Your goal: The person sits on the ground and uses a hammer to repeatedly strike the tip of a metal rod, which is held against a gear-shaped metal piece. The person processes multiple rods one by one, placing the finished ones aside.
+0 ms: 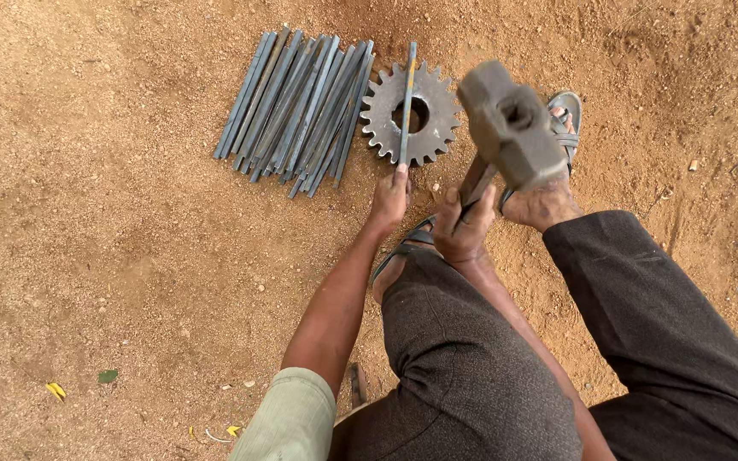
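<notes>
Much sandy dirt [113,222] (outdoors, leaf-strewn)

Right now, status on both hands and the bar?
Left hand pins bar flat across gear. Right hand grips hammer, head raised over the right foot. Bar pile lies left of gear, apart.

The person wears a pale green sleeve [288,418], rolled short so the left forearm is bare; the right forearm is bare too; dark brown-grey trousers [471,367] of a coarse weave cover both legs, creased at the knees; on the feet are grey strapped sandals [567,109], open at the toes; both hands are bare, without gloves or rings.
</notes>
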